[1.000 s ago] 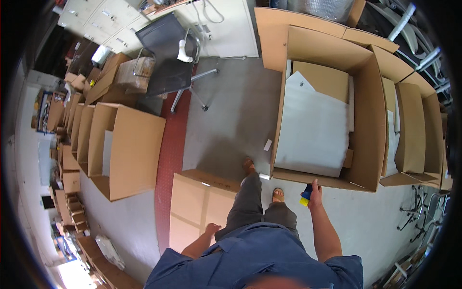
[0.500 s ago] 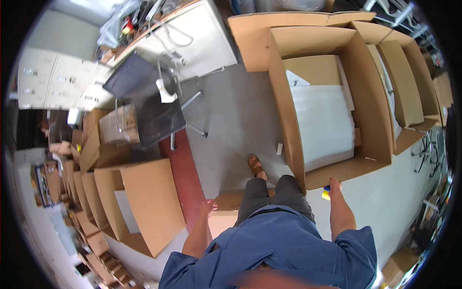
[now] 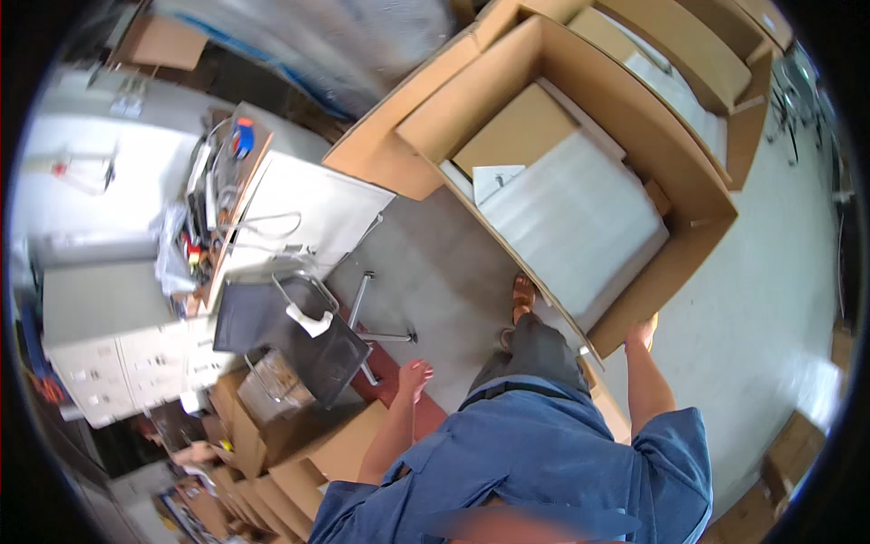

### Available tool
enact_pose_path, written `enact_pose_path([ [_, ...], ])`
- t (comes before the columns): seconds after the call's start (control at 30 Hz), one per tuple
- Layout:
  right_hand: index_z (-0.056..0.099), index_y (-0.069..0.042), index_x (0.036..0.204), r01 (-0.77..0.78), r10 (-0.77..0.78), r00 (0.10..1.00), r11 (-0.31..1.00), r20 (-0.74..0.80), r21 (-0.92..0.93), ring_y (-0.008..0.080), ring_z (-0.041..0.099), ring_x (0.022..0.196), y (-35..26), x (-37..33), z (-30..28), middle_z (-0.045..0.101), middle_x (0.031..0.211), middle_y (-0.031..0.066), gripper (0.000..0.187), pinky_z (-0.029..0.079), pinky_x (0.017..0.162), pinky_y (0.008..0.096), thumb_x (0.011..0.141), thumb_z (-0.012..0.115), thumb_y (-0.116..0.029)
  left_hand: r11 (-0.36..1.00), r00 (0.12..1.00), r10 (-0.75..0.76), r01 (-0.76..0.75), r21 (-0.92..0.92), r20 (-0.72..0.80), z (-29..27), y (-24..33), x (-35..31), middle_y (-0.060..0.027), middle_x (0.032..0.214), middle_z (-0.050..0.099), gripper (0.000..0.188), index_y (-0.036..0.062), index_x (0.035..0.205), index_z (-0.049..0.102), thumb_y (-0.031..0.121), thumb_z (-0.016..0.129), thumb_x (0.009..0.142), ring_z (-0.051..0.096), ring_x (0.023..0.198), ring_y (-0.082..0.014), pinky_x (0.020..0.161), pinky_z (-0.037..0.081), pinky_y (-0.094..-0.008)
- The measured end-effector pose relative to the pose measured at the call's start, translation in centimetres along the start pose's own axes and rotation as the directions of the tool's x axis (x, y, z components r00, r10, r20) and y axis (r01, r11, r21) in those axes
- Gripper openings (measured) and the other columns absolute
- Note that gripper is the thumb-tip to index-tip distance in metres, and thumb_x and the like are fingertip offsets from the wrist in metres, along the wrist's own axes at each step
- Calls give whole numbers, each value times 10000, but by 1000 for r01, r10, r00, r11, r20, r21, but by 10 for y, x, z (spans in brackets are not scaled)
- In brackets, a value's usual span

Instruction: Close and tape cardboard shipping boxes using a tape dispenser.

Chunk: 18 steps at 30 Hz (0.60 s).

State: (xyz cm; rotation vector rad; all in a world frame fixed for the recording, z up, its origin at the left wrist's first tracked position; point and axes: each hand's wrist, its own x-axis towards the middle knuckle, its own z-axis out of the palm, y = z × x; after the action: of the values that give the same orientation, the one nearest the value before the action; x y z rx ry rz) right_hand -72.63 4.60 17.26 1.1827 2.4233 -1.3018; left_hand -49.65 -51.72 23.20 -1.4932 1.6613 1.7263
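Note:
My right hand [image 3: 640, 334] is closed beside the near corner of a large open cardboard box [image 3: 675, 276]. A small yellow thing [image 3: 654, 328] shows at its fingers; the hand covers most of it, and I cannot tell its kind. Inside the box lie a white foam-wrapped flat piece [image 3: 575, 222], a brown carton [image 3: 517, 136] and a white paper sheet [image 3: 494, 181]. My left hand [image 3: 416, 377] hangs empty with loosely bent fingers, over the red floor strip and near the black chair [image 3: 294, 326].
A second open box [image 3: 716, 54] with a long carton stands beyond the first. On the left are a white cabinet [image 3: 131, 372], a cluttered workbench [image 3: 290, 218] and more open cartons [image 3: 349, 444]. Grey floor [image 3: 435, 245] lies between chair and box.
My view and body have turned left, so the box appears rotated and the chair sits lower. My right hand stays at the box corner, and the yellow thing shows less.

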Motion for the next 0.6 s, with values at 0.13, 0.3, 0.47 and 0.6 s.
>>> enact_pose_path([
  [0.13, 437, -127, 1427, -91, 82, 995, 977, -56, -192, 269, 586, 1143, 15, 0, 17, 579, 1312, 142, 562, 448, 953, 354, 898, 586, -243, 668, 909, 290, -417, 617, 300, -6, 16, 72, -172, 958, 694, 368, -19, 1108, 649, 296, 631, 917, 673, 881, -261, 790, 526, -360],
  [0.3, 479, -171, 1409, 21, -37, 993, 990, -113, -141, 308, 591, 1170, -15, -6, -12, 594, 1307, 140, 539, 463, 957, 390, 884, 596, -214, 708, 935, 323, -342, 619, 147, 78, 183, 47, -220, 1050, 682, 539, -66, 1204, 594, 370, 663, 894, 655, 993, -318, 884, 499, -396],
  [0.47, 499, -200, 1396, -171, 187, 970, 979, -159, 107, 303, 609, 1122, -5, 35, -18, 617, 1239, 155, 523, 485, 915, 411, 884, 572, -270, 8, 542, 762, -557, 831, 355, 128, 311, 84, -246, 1286, 557, 561, -29, 1224, 581, 382, 684, 857, 496, 1243, -384, 1082, 346, -496],
  [0.6, 519, -268, 1377, -506, 347, 822, 809, -452, -299, 363, 607, 1080, -97, 13, 52, 608, 1172, 206, 453, 481, 919, 474, 927, 512, -318, -413, 240, 731, -591, 693, 639, 181, 378, 101, -232, 1266, 564, 502, -11, 1186, 596, 353, 677, 851, 490, 1250, -377, 1103, 319, -511],
])
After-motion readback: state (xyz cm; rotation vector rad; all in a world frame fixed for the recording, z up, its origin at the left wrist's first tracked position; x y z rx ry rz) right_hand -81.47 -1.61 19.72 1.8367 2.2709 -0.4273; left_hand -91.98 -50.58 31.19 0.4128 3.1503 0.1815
